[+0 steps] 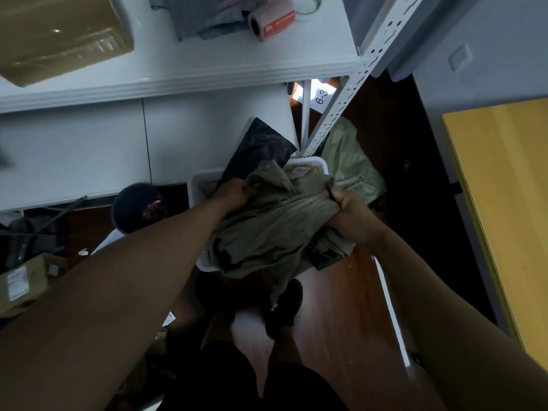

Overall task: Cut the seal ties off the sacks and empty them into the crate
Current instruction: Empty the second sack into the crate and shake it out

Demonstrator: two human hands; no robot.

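Observation:
A crumpled grey-green woven sack [275, 226] hangs over the white plastic crate [198, 182] on the floor, covering most of it. My left hand [234, 191] grips a bunched fold at the sack's upper left. My right hand [351, 209] grips the sack's gathered right end, with a thin dark object sticking up from the fist. A black plastic parcel [261, 146] leans out of the crate's far side, and a brown parcel [305, 172] shows in its far right corner.
A second green sack [344, 161] lies behind the crate by the white shelf post [341, 102]. A dark round bin [138, 207] stands left of the crate. Cardboard boxes [23, 283] lie at the left, a yellow tabletop [504, 203] at the right. My feet [284, 304] stand just before the crate.

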